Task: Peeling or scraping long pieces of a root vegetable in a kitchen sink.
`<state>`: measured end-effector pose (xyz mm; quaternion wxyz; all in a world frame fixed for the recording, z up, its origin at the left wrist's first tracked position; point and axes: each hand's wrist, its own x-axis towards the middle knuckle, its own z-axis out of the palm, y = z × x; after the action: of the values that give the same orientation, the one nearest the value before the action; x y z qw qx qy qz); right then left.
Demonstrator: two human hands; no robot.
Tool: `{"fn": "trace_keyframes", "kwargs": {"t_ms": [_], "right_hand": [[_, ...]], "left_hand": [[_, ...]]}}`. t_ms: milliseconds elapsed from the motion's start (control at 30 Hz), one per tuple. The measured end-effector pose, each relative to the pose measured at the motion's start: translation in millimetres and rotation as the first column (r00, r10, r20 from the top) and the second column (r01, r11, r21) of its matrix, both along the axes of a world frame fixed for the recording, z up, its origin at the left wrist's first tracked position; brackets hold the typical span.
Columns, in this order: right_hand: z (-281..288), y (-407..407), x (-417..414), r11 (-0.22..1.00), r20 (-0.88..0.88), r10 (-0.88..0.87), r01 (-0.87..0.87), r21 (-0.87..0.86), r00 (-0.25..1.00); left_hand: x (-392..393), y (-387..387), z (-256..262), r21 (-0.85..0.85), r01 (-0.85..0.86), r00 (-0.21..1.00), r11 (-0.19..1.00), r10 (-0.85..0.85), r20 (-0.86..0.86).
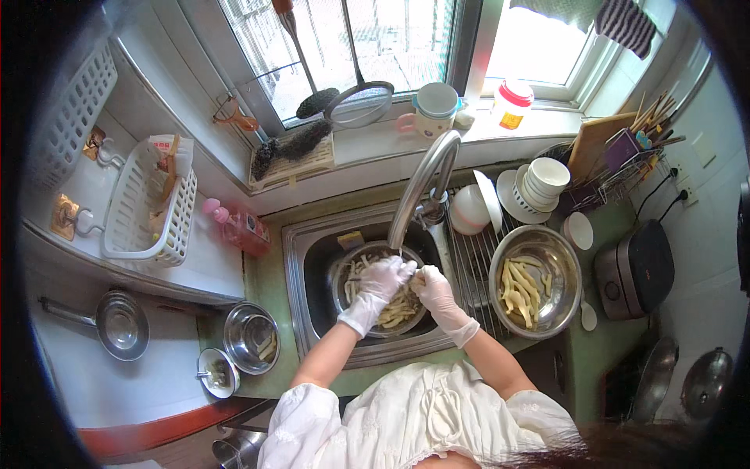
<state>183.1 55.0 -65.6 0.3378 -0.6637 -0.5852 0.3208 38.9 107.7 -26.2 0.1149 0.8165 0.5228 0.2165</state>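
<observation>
My left hand point(382, 280) and my right hand point(438, 292), both in thin whitish gloves, meet just below the mouth of the curved metal faucet point(423, 182). Pinched between their fingertips is a small pale piece point(417, 281), partly hidden, that looks like a chicken foot. Beneath them a metal bowl point(336, 287) stands in the sink point(316, 305), holding many similar pale pieces point(398, 312) that seem to lie in water. To the right, a larger metal bowl point(559, 311) contains several yellowish pieces point(518, 287) of the same kind.
A metal drainer rack point(477, 287) with white bowls point(546, 179) adjoins the sink. At left are a smaller metal bowl point(237, 346) with a few pieces, a white bowl point(228, 391), and a pink pump bottle point(240, 230). A dark appliance point(636, 272) stands far right.
</observation>
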Motion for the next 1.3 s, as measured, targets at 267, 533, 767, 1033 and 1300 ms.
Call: {"fn": "trace_keyframes", "kwargs": {"t_ms": [267,533,767,1033,1300], "right_hand": [[21,-4,1,0.991,0.175,0.023,-0.045,0.124,0.984],[23,-1,1,0.9,0.494,-0.005,-0.211,0.381,0.87],[31,-4,6,0.865,0.616,-0.019,-0.296,0.404,0.787],[30,0,11,0.857,0.499,0.043,-0.289,0.427,0.865],[42,-8,-4,0.928,-0.599,-0.102,-0.14,-0.344,0.794]], "left_hand": [[2,4,11,-0.212,-0.11,0.994,0.971,0.103,-0.047],[-2,13,17,-0.36,-0.228,0.97,0.905,0.181,-0.161],[-1,9,26,-0.419,-0.175,0.981,0.891,0.121,-0.152],[-3,9,27,-0.545,-0.207,0.978,0.812,0.17,-0.119],[-13,-1,-3,-0.119,-0.249,0.964,0.961,0.257,0.065]]}}
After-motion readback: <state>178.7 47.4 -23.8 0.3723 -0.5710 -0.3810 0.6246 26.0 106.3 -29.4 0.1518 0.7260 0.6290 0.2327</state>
